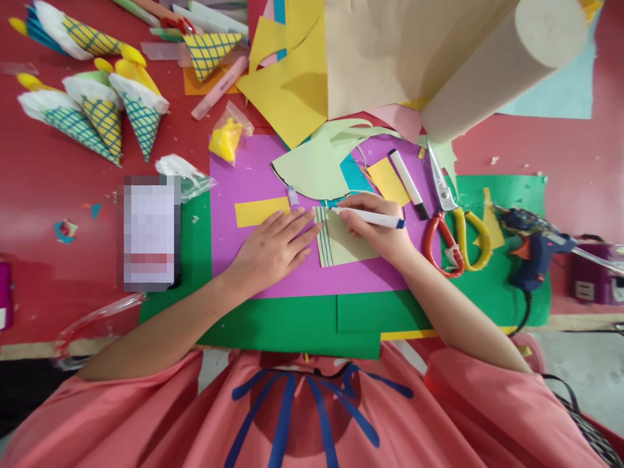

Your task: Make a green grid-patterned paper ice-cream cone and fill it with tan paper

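A pale green paper piece point(344, 244) with several blue lines along its left side lies on a purple sheet point(273, 273). My right hand point(380, 224) grips a white marker point(373, 216) with a blue end, its tip near the top of the lined area. My left hand point(275, 250) lies flat with fingers spread, fingertips at the paper's left edge. Above that hand is a yellow strip point(258, 212). A larger light green cut sheet point(314, 162) with a dark curved edge lies beyond the hands. Right of my right hand are a capped white marker point(408, 183) and an orange-yellow piece point(389, 181).
Scissors point(442, 188) with red and yellow handles and a blue glue gun point(531, 263) lie at right. A big paper roll point(492, 71) is at upper right. Paper cones point(100, 120) and a blurred-out phone-like object point(149, 234) are at left.
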Motion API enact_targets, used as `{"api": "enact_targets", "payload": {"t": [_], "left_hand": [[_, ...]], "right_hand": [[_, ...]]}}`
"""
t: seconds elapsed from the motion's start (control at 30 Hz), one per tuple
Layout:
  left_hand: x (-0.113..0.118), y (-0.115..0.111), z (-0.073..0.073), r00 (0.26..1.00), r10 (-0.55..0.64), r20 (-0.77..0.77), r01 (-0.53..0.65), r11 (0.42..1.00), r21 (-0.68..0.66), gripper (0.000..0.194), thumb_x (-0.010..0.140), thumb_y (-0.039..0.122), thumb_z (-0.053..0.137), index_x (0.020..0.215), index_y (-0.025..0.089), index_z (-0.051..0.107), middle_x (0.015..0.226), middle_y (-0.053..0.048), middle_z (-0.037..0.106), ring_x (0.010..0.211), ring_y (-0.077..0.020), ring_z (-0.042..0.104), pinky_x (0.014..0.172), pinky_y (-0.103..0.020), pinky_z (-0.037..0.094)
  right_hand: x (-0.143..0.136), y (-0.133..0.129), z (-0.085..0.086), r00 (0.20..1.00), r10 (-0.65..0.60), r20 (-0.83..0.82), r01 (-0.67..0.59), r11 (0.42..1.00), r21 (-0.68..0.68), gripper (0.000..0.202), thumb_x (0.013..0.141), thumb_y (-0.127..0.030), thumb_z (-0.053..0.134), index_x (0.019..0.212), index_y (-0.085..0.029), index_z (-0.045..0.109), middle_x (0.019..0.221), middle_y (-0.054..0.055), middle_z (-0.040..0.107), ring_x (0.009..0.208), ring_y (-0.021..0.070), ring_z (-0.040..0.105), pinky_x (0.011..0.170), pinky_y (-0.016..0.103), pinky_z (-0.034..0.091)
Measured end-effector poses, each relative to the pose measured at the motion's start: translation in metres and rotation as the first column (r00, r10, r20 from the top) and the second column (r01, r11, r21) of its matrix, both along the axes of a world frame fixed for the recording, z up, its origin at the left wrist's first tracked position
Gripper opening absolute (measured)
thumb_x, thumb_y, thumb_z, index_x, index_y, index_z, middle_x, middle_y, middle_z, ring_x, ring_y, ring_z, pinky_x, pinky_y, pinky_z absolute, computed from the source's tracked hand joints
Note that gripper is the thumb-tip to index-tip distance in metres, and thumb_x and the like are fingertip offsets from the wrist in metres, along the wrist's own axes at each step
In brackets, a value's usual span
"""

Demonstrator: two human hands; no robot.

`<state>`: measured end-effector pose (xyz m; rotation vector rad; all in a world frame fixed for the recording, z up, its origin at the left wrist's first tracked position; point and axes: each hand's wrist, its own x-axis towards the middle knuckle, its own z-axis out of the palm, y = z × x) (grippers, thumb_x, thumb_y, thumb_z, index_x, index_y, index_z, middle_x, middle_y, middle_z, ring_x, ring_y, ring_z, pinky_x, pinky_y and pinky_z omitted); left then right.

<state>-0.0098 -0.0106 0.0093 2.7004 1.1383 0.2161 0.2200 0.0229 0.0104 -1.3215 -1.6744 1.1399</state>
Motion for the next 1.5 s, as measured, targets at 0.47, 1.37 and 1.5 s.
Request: {"api": "enact_targets", "payload": {"t": [0.47, 1.37, 1.5], "left_hand": [[0.0006, -0.0001, 0.0004, 1.000, 0.003, -0.005, -0.003, 1.000, 0.003, 0.043, 0.096, 0.026, 0.045, 0.138, 0.020, 0.050, 0.144, -0.011, 0.050, 0.136, -0.0271, 0.044, 0.112, -0.047, 0.036], [0.0000, -0.0005, -0.0007, 1.000, -0.015, -0.025, 0.017, 0.998, 0.053, 0.042, 0.097, 0.027, 0.042, 0.137, 0.018, 0.050, 0.144, -0.011, 0.050, 0.135, -0.0271, 0.044, 0.112, -0.045, 0.036], [0.0000, -0.0001, -0.0005, 1.000, -0.010, 0.003, 0.010, 1.000, 0.024, 0.042, 0.097, 0.026, 0.044, 0.137, 0.019, 0.050, 0.144, -0.011, 0.050, 0.135, -0.0276, 0.044, 0.112, -0.046, 0.035]], "right_hand": [[-0.0021, 0.0012, 0.0007, 1.000, -0.007, 0.017, 0.007, 1.000, -0.009, 0.017, 0.083, -0.031, 0.065, 0.087, -0.016, 0.071, 0.088, 0.007, 0.073, 0.088, 0.0192, 0.067, 0.070, 0.030, 0.052], [-0.0004, 0.0003, 0.0044, 0.999, 0.041, 0.015, -0.041, 0.999, -0.016, 0.015, 0.083, -0.027, 0.062, 0.077, -0.014, 0.068, 0.071, 0.002, 0.066, 0.065, 0.0122, 0.058, 0.060, 0.025, 0.042], [-0.0005, -0.0002, 0.0036, 0.999, 0.031, 0.032, -0.030, 0.999, -0.039, 0.018, 0.083, -0.030, 0.062, 0.072, -0.015, 0.065, 0.062, 0.000, 0.060, 0.058, 0.0109, 0.052, 0.055, 0.025, 0.037]]}}
